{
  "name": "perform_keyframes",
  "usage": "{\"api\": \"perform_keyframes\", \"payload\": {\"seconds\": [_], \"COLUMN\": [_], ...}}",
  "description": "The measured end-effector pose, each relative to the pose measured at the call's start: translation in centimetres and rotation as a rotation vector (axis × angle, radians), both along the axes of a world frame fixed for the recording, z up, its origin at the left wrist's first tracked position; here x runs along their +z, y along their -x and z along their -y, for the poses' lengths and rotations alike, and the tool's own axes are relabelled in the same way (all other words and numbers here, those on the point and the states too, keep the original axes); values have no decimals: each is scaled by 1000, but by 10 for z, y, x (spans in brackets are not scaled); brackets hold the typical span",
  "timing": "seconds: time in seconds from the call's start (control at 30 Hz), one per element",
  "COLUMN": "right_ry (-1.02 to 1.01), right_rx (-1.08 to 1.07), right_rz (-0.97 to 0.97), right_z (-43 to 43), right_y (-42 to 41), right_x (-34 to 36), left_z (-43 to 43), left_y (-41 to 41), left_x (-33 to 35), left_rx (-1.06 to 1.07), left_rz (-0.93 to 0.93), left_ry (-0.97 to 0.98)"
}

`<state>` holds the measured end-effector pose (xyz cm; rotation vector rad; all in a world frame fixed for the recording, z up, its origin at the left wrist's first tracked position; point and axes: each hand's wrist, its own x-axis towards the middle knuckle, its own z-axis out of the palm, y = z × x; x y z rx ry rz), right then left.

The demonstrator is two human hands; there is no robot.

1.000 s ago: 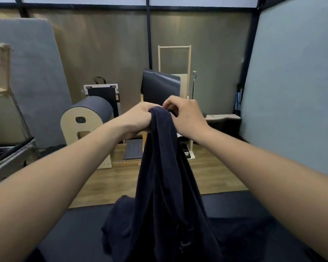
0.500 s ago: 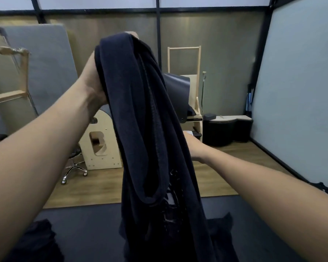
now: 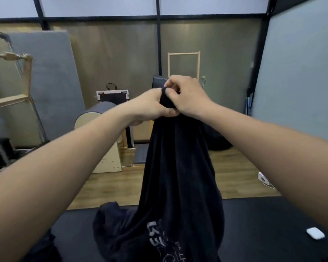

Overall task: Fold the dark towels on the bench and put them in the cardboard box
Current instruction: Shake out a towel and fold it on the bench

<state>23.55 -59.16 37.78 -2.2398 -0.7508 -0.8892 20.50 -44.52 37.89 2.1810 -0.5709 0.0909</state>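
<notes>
both the left hand (image 3: 151, 104) and right hand (image 3: 186, 97) pinch the soft, limp towel (image 3: 178, 176) at mid-frame; best gripped at its corners.

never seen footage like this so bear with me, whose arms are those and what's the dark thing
No machine here: these are a person's own arms, filmed by a wide-angle camera worn on their head, looking forward and down. The left hand and right hand grip the bunched top of a dark towel, which hangs down to the dark bench. A small white case lies on the bench at the right.
</notes>
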Motion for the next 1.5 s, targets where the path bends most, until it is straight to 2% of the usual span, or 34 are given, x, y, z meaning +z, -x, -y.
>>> {"api": "perform_keyframes", "payload": {"seconds": [0.07,0.13,0.2,0.27,0.37,0.43,0.47,0.53,0.57,0.6,0.7,0.83,1.0,1.07,1.13,1.17,1.23,1.3,1.37,1.43,1.5], "right_ry": [-142,-218,-185,-136,-124,-216,-286,-384,-407,-422,-375,-483,-257,-100,134,192,106,-132,-328,-379,-371], "right_rx": [43,164,290,297,204,169,165,213,251,288,265,230,313,226,79,7,-82,-76,-12,49,64], "right_rz": [-48,-221,-466,-645,-714,-622,-555,-447,-403,-355,-247,-223,-565,-747,-839,-830,-740,-567,-394,-240,-142], "right_z": [9,22,31,37,49,57,58,46,34,21,-9,-9,1,11,23,28,33,27,12,-2,-8], "right_y": [6,10,14,15,5,-2,-5,-3,1,4,12,16,9,10,6,2,-1,-3,5,15,21], "right_x": [-9,-22,-39,-53,-59,-53,-47,-33,-25,-18,-10,-39,-120,-152,-179,-186,-171,-127,-69,-20,1], "left_z": [1,-2,-3,-8,-40,-64,-74,-76,-69,-58,-32,-32,-30,-35,-44,-50,-58,-55,-39,-18,-8], "left_y": [-4,-2,4,9,6,4,3,4,5,9,15,10,15,19,23,23,21,20,21,24,25], "left_x": [-2,5,18,33,43,41,36,23,17,13,8,10,42,61,74,76,73,58,31,6,-1], "left_rx": [62,48,18,24,198,377,457,493,416,306,61,130,197,175,191,215,243,251,211,141,157], "left_rz": [54,70,77,122,175,162,179,211,191,147,57,204,326,326,323,335,359,339,288,204,184], "left_ry": [70,221,411,512,658,755,704,364,181,76,99,210,659,848,948,948,854,620,289,29,-17]}}
